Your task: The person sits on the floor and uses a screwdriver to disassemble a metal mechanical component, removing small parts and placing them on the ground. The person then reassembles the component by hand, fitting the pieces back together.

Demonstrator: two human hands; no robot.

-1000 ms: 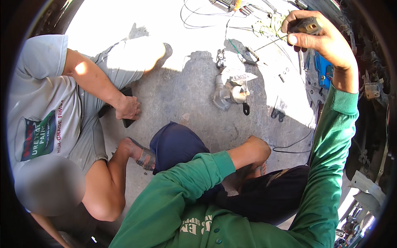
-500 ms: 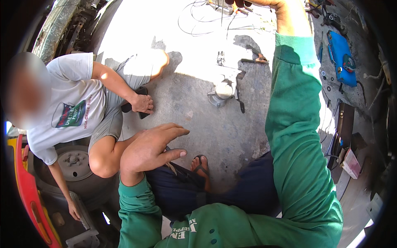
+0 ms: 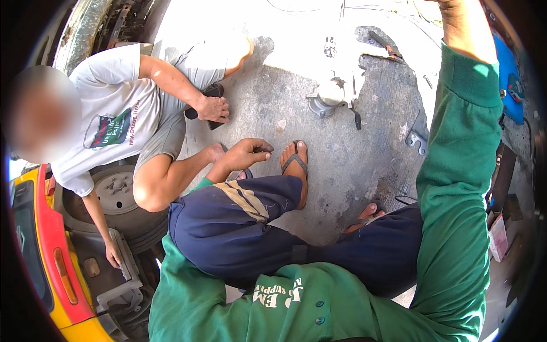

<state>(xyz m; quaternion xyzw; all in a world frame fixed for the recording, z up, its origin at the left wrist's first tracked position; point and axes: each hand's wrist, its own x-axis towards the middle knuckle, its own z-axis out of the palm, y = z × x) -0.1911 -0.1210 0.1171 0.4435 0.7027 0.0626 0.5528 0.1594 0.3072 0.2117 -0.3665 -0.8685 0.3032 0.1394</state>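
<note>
My left hand [image 3: 246, 155] hangs just past my raised left knee, its forearm mostly hidden behind the navy trouser leg [image 3: 228, 219]. Its fingers curl in toward the thumb, and no object shows in them. The right arm, in a green sleeve [image 3: 456, 171], stretches far forward. Of my right hand [image 3: 453, 3] only the wrist end shows at the top edge; its fingers are cut off. On the concrete ahead stands a round metal housing [image 3: 329, 94]. A grey metal bracket [image 3: 419, 135] with holes lies beside the right sleeve.
A person in a white shirt [image 3: 108, 108] sits at the left, one hand over a dark flat thing [image 3: 215, 122], the other at a metal frame [image 3: 122, 279]. Behind are a wheel [image 3: 108, 194] and a red and yellow vehicle [image 3: 62, 256]. A blue case [image 3: 507, 74] lies far right.
My left hand has gone from spread fingers to a loose curl, and my left knee now covers the forearm. The right hand has slid almost out of view. The whole view has shifted.
</note>
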